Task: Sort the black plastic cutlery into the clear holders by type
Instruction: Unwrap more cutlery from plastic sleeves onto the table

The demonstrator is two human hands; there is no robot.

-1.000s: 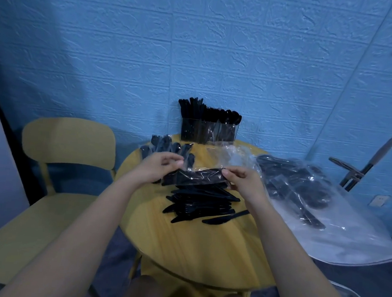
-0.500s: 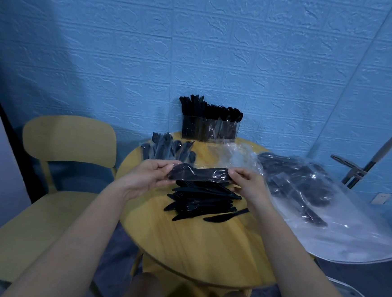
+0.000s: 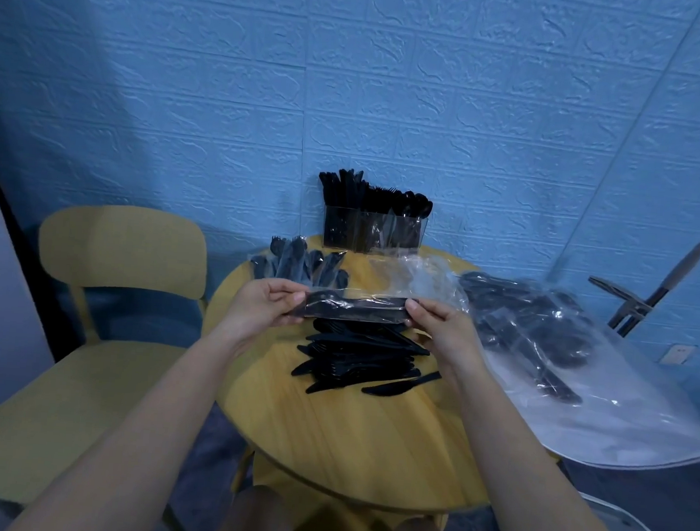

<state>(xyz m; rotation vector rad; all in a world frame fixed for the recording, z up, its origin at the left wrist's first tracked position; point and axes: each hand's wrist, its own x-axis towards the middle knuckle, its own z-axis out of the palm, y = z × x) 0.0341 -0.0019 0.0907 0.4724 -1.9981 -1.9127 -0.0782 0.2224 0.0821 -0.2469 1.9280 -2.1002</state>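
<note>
Pinching a clear-wrapped cutlery packet [image 3: 353,307] at either end, the left hand [image 3: 263,306] and right hand [image 3: 440,324] hold it level above the loose cutlery pile [image 3: 357,360] at the centre of the round yellow table [image 3: 351,445]. The clear holders [image 3: 374,233] stand at twelve o'clock against the blue brick-pattern wall [image 3: 396,80], wrapped packets [image 3: 298,263] lie at eleven, and a big plastic bag [image 3: 563,357] of cutlery sprawls at three. A yellow chair [image 3: 123,256] sits at nine; no writing is legible.

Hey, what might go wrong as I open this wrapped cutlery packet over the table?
If the packet, pinched by the left hand and right hand, tears suddenly, pieces could drop into the loose pile below and mix types. The knife by your right forearm might get swept off the table.
</note>
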